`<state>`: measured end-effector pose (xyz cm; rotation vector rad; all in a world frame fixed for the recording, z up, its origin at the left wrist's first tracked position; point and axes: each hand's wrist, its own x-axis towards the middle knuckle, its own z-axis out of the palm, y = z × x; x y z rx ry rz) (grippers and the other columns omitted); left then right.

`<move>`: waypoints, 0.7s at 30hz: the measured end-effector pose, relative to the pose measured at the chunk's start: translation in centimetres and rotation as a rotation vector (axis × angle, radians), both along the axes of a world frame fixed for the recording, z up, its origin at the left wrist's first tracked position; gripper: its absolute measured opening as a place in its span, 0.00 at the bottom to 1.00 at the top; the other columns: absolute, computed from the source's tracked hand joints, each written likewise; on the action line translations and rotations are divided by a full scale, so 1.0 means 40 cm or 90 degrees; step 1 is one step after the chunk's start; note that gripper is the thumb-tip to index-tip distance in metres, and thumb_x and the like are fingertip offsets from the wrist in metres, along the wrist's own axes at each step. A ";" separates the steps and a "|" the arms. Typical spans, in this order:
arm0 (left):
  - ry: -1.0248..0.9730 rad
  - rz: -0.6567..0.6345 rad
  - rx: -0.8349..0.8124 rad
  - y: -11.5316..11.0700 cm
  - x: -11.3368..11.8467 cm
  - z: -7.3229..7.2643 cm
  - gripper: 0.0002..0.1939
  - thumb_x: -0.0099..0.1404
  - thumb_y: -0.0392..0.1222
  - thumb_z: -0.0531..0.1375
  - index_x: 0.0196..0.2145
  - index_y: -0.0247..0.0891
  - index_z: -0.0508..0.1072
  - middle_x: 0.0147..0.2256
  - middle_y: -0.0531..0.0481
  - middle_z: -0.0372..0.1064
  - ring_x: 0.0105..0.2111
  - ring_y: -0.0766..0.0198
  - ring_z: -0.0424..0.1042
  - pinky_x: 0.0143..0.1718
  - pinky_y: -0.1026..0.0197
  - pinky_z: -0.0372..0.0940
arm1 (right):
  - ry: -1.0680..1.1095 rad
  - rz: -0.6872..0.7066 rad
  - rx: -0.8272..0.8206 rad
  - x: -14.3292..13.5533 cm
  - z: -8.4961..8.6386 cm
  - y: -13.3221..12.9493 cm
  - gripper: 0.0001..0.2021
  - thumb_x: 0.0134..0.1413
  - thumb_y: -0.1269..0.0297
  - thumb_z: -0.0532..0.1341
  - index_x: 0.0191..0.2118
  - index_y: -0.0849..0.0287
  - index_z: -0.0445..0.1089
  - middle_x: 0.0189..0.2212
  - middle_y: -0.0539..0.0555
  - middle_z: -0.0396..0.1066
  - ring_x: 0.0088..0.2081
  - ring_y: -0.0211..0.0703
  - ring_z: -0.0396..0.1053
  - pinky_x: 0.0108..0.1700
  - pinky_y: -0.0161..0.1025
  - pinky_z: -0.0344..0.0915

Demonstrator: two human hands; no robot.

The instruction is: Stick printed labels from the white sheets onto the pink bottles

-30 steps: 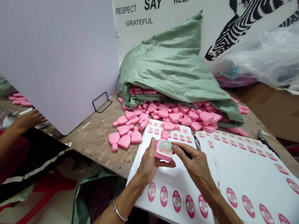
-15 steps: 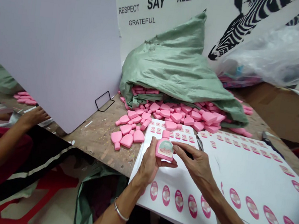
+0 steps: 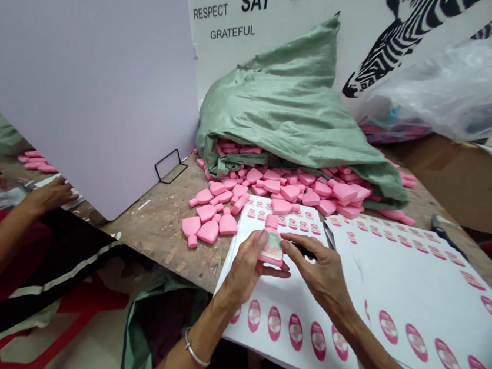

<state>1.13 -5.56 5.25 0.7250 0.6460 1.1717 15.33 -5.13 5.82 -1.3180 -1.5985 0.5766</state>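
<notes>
My left hand (image 3: 246, 261) is closed around a pink toy bottle (image 3: 271, 223), upright, with its thumb on the front. A pale green picture sticker (image 3: 274, 245) covers the bottle's face. My right hand (image 3: 322, 270) has its fingertips at the sticker's right edge, with a slim dark tool (image 3: 307, 252) partly hidden among its fingers. Behind that hand a grey metal strip (image 3: 329, 236) shows; I cannot tell whether it belongs to the tool. Beneath both hands lies a white sticker sheet (image 3: 295, 299) with pink oval stickers along its near edge.
Many pink bottle pieces (image 3: 289, 193) spill from a green sack (image 3: 276, 111) at the back. More sticker sheets (image 3: 413, 280) lie on the right, near a black-handled tool (image 3: 447, 236). A pale panel (image 3: 107, 74) stands left, with a co-worker's hand (image 3: 51, 195) beside it.
My left thumb has moved onto the left part of the sticker, and the bottle is tilted slightly. My right fingertips have shifted slightly left. The co-worker's other hand has come into view.
</notes>
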 end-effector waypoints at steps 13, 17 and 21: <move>-0.021 -0.057 -0.018 -0.031 -0.021 0.005 0.13 0.55 0.32 0.61 0.39 0.33 0.67 0.32 0.50 0.66 0.31 0.67 0.69 0.36 0.56 0.72 | -0.067 0.052 -0.106 0.014 0.018 0.027 0.32 0.44 0.49 0.65 0.55 0.54 0.61 0.51 0.57 0.67 0.47 0.49 0.69 0.44 0.41 0.67; -0.021 -0.113 -0.035 -0.078 -0.048 0.009 0.18 0.53 0.30 0.61 0.43 0.33 0.67 0.29 0.50 0.66 0.30 0.66 0.69 0.32 0.58 0.72 | -0.032 0.139 -0.115 -0.056 0.009 0.014 0.21 0.48 0.51 0.63 0.46 0.56 0.67 0.36 0.51 0.71 0.35 0.41 0.69 0.36 0.36 0.67; 0.035 -0.123 -0.083 -0.178 -0.178 -0.009 0.16 0.52 0.34 0.61 0.41 0.32 0.68 0.32 0.45 0.68 0.29 0.63 0.70 0.28 0.59 0.71 | -0.078 0.183 -0.133 -0.085 -0.018 0.023 0.15 0.51 0.50 0.61 0.39 0.55 0.69 0.31 0.50 0.71 0.32 0.40 0.68 0.36 0.36 0.65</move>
